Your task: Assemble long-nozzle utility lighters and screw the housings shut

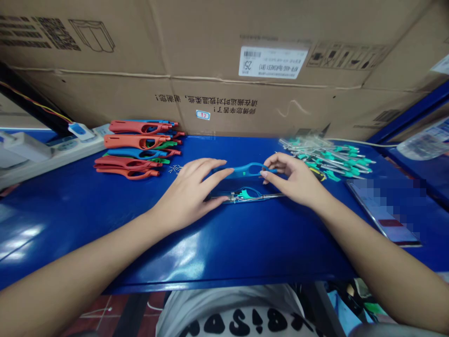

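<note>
A blue lighter casing half (242, 171) with a looped trigger guard is raised a little over the table. My right hand (293, 178) pinches its right end between thumb and fingers. Just below lies another blue casing half (259, 196), with a green trigger, thin wires and a metal tube in it. My left hand (192, 192) is spread, forefinger by the upper half's left end and thumb tip at the lower half's left end. Its fingers cover both left ends, so whether they press on either one is hidden.
Red, orange, blue and green lighter casings (131, 140) are piled at the left, with small screws (175, 169) beside them. Metal tubes with green parts (336, 159) lie at the right, near a phone (386, 215). A power strip (63, 157) and large cartons (210, 56) stand behind.
</note>
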The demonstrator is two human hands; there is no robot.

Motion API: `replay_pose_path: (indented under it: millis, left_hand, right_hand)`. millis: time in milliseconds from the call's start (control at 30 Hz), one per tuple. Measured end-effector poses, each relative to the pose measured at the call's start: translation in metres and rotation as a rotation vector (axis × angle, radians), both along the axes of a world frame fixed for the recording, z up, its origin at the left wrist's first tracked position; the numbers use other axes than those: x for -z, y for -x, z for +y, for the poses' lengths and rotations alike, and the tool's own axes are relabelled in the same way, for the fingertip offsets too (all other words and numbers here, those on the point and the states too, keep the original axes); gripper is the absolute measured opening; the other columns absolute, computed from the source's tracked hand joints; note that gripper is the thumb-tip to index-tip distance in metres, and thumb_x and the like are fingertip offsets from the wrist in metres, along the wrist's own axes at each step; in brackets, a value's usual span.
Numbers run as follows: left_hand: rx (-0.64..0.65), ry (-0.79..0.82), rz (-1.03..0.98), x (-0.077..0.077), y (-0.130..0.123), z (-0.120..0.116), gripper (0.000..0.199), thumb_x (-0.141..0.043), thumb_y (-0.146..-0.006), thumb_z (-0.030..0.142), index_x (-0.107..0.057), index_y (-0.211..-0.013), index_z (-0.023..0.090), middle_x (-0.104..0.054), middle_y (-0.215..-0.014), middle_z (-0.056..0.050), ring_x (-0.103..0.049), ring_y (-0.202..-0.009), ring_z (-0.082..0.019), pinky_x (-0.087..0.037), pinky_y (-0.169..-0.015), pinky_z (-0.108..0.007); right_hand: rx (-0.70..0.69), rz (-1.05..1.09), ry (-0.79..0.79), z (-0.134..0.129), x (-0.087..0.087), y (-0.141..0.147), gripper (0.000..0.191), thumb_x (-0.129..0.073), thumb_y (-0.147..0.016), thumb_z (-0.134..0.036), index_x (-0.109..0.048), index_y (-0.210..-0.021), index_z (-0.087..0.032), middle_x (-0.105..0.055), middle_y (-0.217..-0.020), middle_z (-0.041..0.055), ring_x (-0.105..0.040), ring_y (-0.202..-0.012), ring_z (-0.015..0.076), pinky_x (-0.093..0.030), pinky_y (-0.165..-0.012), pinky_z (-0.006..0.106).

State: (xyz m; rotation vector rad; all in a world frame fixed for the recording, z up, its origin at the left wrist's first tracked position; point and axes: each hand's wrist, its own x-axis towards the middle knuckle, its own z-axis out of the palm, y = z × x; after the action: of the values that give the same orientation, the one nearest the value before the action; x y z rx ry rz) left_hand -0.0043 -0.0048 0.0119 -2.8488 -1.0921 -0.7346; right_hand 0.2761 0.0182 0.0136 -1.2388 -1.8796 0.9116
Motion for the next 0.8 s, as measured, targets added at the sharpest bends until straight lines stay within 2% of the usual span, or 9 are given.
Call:
replay_pose_path:
  millis: [133,233,300,400,467,600,667,733,800]
  left_hand:
    - [0.01,-0.051,-0.009,0.001,0.005,0.004,0.042,-0.06,-0.098,0.029,-0.054,-0.14,0.022,-0.059,-0.139,-0.013,-0.054,-0.127,-0.03,-0.045,-0.105,-0.049]
    - [0.06,-0.01,-0.023,0.004,0.007,0.005,0.038,-0.052,-0.1,0.023,-0.055,-0.139,0.022,-0.065,-0.127,-0.012,-0.062,-0.114,-0.026,-0.051,-0.095,-0.043]
    - [0.081,0.013,-0.029,0.004,0.007,0.005,0.038,-0.053,-0.1,0.024,-0.056,-0.139,0.021,-0.067,-0.123,-0.012,-0.065,-0.11,-0.025,-0.053,-0.092,-0.04]
    - [0.074,0.036,-0.022,0.003,0.005,0.002,0.051,-0.064,-0.095,0.041,-0.055,-0.14,0.019,-0.068,-0.121,-0.013,-0.066,-0.108,-0.027,-0.055,-0.092,-0.041]
    - [0.072,0.044,-0.023,0.001,0.004,0.001,0.056,-0.067,-0.092,0.047,-0.057,-0.139,0.017,-0.068,-0.119,-0.013,-0.067,-0.106,-0.027,-0.056,-0.09,-0.041]
    - [0.082,0.068,-0.062,0.0,0.002,-0.001,0.038,-0.058,-0.099,0.039,-0.064,-0.128,0.015,-0.07,-0.112,-0.012,-0.069,-0.099,-0.023,-0.057,-0.087,-0.037]
    - [0.088,0.088,-0.064,0.0,0.001,0.0,0.036,-0.056,-0.1,0.037,-0.065,-0.126,0.014,-0.07,-0.11,-0.012,-0.069,-0.098,-0.023,-0.057,-0.087,-0.036]
    - [0.102,0.105,-0.047,0.0,0.001,0.0,0.035,-0.054,-0.1,0.035,-0.065,-0.126,0.014,-0.07,-0.11,-0.012,-0.068,-0.099,-0.024,-0.057,-0.088,-0.038]
    - [0.117,0.123,-0.022,-0.001,0.001,0.0,0.034,-0.053,-0.1,0.034,-0.065,-0.126,0.015,-0.07,-0.11,-0.012,-0.067,-0.1,-0.024,-0.056,-0.089,-0.039]
  right_hand:
    - [-0.054,0.216,0.342,-0.009,-0.011,0.006,0.029,-0.075,-0.081,-0.042,-0.058,-0.095,-0.023,-0.071,-0.082,0.003,-0.069,-0.066,0.0181,-0.06,-0.07,0.038]
    - [-0.099,0.232,0.428,-0.013,-0.016,0.007,0.033,-0.076,-0.08,-0.043,-0.062,-0.102,-0.022,-0.071,-0.078,0.0018,-0.07,-0.067,0.0173,-0.06,-0.07,0.035]
    - [-0.109,0.218,0.415,-0.014,-0.017,0.007,0.034,-0.075,-0.081,-0.041,-0.064,-0.106,-0.022,-0.07,-0.075,0.0007,-0.07,-0.066,0.0166,-0.06,-0.067,0.033]
    - [-0.09,0.208,0.396,-0.014,-0.017,0.005,0.03,-0.074,-0.083,-0.037,-0.066,-0.107,-0.021,-0.07,-0.072,0.0005,-0.069,-0.065,0.0161,-0.059,-0.065,0.032]
    - [-0.069,0.209,0.407,-0.013,-0.016,0.004,0.028,-0.072,-0.084,-0.035,-0.066,-0.107,-0.021,-0.071,-0.073,0.0014,-0.069,-0.065,0.016,-0.059,-0.065,0.031]
    - [-0.101,0.166,0.385,-0.012,-0.012,0.003,0.027,-0.068,-0.086,-0.034,-0.066,-0.11,-0.022,-0.073,-0.081,0.0029,-0.069,-0.066,0.0159,-0.059,-0.065,0.032]
    - [-0.142,0.086,0.31,-0.012,-0.009,0.002,0.031,-0.069,-0.085,-0.035,-0.066,-0.114,-0.023,-0.073,-0.09,0.0041,-0.07,-0.076,0.0183,-0.059,-0.071,0.034]
    - [-0.171,-0.045,0.173,-0.012,-0.007,0.002,0.036,-0.071,-0.083,-0.036,-0.066,-0.117,-0.022,-0.072,-0.097,0.0052,-0.07,-0.086,0.0205,-0.058,-0.078,0.037]
    - [-0.203,-0.182,0.02,-0.012,-0.005,0.002,0.038,-0.073,-0.082,-0.036,-0.067,-0.117,-0.022,-0.07,-0.099,0.0058,-0.066,-0.088,0.0209,-0.055,-0.081,0.038]
